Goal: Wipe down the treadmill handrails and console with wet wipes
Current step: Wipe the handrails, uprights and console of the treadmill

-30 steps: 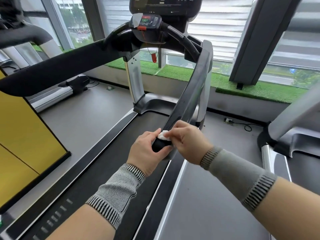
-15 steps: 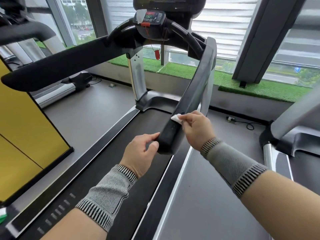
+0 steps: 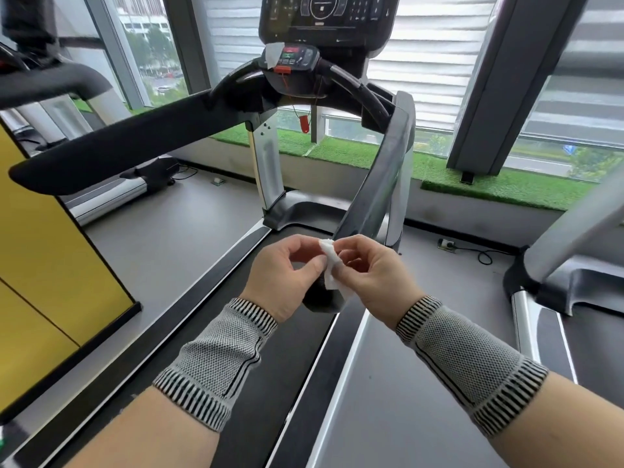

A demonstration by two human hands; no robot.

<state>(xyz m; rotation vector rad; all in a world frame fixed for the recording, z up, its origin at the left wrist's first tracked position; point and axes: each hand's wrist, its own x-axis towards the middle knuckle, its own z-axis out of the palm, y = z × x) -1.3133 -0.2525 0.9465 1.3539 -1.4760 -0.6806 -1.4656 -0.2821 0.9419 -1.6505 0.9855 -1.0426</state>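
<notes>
Item: wet wipe [image 3: 330,267] — small, white, crumpled. You hold it between both hands, in front of the near end of the right handrail [image 3: 374,197], with its lower edge hanging in front of the rail's black end cap.

Your left hand [image 3: 287,275]: fingers curled, thumb and forefinger pinching the wipe's left edge. A grey knit wrist sleeve [image 3: 219,359] with striped cuffs covers the wrist.

Your right hand [image 3: 369,275]: fingers curled, fingertips pinching the wipe's right side. It wears a matching grey sleeve [image 3: 469,363].

Right handrail: dark and glossy, rising from just behind your hands up towards the console [image 3: 324,18]. Neither hand touches it.

Left handrail [image 3: 128,143]: black and padded, running from the console out to the left, well apart from both hands.

Console: dark screen at the top of the view, with a smaller control panel [image 3: 293,59] below it. A white scrap — possibly another wipe, though you cannot tell — lies on the panel's left corner. A red safety clip [image 3: 305,123] dangles on a cord beneath.

Treadmill belt [image 3: 189,332]: black, below your forearms, edged by silver side rails.

Surroundings: a yellow panel [image 3: 40,265] at left, neighbouring treadmills on both sides, a green turf strip [image 3: 489,190] along the windows and slatted blinds [image 3: 422,55] behind the console.
</notes>
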